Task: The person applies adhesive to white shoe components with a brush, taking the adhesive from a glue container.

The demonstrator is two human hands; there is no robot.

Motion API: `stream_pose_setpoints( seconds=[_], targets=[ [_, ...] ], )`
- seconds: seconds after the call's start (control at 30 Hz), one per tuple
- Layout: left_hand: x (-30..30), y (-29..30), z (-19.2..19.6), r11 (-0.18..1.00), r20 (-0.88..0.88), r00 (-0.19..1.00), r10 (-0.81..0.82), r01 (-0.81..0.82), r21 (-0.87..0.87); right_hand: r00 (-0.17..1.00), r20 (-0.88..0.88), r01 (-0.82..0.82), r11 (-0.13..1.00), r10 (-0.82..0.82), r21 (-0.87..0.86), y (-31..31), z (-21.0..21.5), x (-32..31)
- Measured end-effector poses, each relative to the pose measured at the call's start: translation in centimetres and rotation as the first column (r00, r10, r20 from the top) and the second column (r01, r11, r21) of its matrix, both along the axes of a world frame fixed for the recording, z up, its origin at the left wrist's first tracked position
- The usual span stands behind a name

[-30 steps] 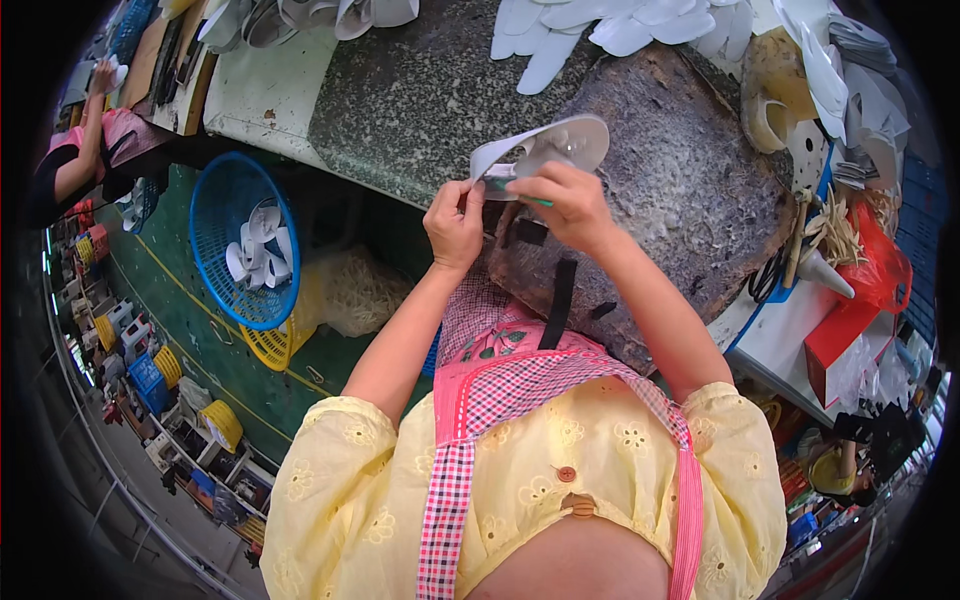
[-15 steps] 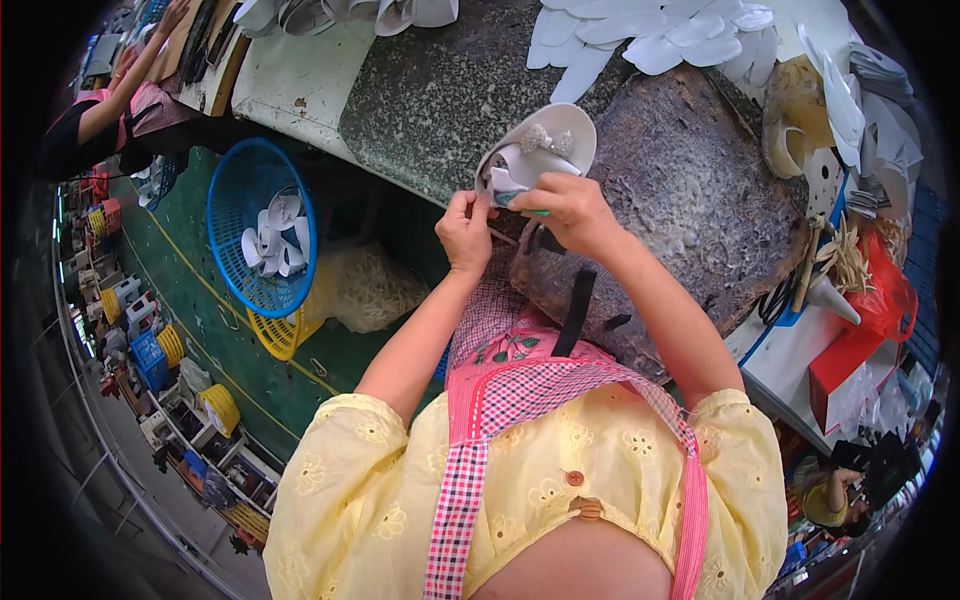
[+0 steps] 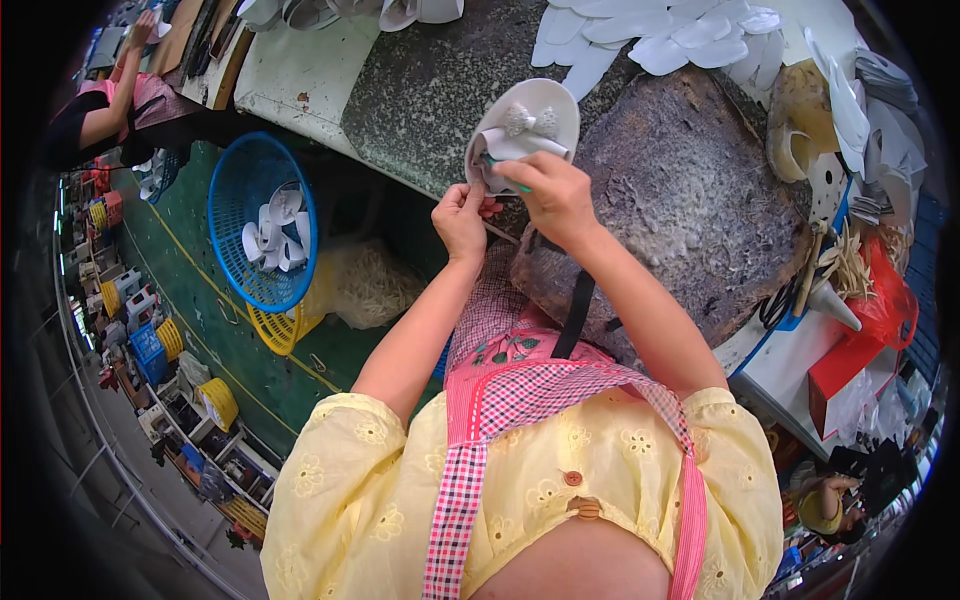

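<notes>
A white slipper [image 3: 555, 100] with a strap and two pale, bumpy pompom-like ornaments [image 3: 518, 118] is held over the bench edge. Its open sole side faces up. My left hand [image 3: 462, 222] is closed on the near left edge of the slipper, thumb at the strap's end. In my right hand [image 3: 555, 197] is a slim green-handled tool [image 3: 518, 186], gripped with the fingers wrapped round it. The tool's working end is in or against the strap and is mostly hidden. To the right stands a rough, glue-crusted brown block [image 3: 690, 190].
White sole-shaped pieces [image 3: 690, 30] are spread at the far edge. A blue basket [image 3: 213, 205] holding white straps stands left, above a yellow basket [image 3: 275, 335]. Right are a red bag [image 3: 885, 290] and a wooden-handled tool [image 3: 805, 270]. A co-worker's arm [image 3: 125, 90] shows far left.
The slipper has shifted slightly away and left, and turned more upright. My right hand has moved up and left, bringing the green-handled tool over the strap.
</notes>
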State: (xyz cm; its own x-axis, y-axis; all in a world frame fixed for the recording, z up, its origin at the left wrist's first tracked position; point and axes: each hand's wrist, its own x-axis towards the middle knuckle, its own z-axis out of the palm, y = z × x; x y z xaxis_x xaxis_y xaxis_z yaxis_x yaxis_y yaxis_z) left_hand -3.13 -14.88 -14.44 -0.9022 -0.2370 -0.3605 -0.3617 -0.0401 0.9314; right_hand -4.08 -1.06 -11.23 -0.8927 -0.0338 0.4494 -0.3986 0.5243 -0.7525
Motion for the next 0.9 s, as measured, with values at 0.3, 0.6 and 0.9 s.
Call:
stream_pose_setpoints(
  seconds=[0.3,0.6,0.9],
  targets=[
    [-0.5,-0.7,-0.1,0.998,0.073,0.997,0.040,-0.044,0.044,0.969,0.218,-0.066,0.973,0.115,-0.220,0.8,0.9,-1.3],
    [-2.0,-1.6,2.0,0.998,0.087,0.995,-0.055,0.056,-0.004,0.859,0.453,0.138,0.742,0.240,-0.656,3.7,2.2,-1.0],
    [-12.8,-15.3,11.4,0.728,-0.363,0.931,-0.037,-0.224,-0.648,0.914,0.092,0.218,-0.286,0.396,-0.933,11.3,0.1,4.4]
  ],
)
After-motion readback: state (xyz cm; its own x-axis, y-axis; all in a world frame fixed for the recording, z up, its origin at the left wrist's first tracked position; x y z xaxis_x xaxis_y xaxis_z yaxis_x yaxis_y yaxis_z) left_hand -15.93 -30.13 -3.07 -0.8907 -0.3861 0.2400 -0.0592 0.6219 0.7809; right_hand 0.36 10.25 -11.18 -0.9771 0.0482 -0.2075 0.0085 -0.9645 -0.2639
